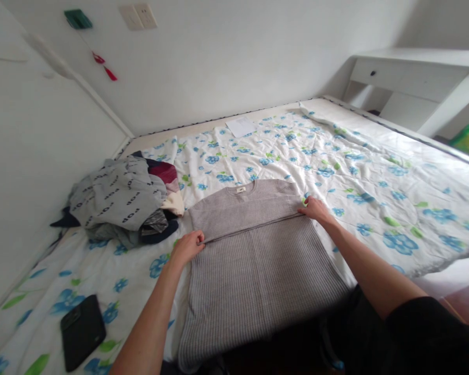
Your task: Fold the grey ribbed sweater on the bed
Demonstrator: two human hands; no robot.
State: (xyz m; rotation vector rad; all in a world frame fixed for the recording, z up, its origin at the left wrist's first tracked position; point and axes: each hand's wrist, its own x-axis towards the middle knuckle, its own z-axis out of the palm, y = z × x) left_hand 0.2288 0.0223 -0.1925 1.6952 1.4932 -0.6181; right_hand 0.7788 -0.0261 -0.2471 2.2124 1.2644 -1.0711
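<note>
Pinching a ribbed grey sweater (254,276) at opposite sides, fingers (200,237) of the left hand (186,247) and right hand (316,209) hold its folded sleeves (250,216); it lies on the bed (371,198) beside piled clothes (121,195).

near left: a black phone (83,333) lies on the floral sheet (359,219) | left: heap of clothes (128,203), a grey printed piece (117,190) is on top | far middle: one white paper (241,127) on the sheet | far right: white desk (445,56) with drawer (408,78) | far left: green item (78,19) and red tassel (110,73) are on the wall (238,52)
</note>
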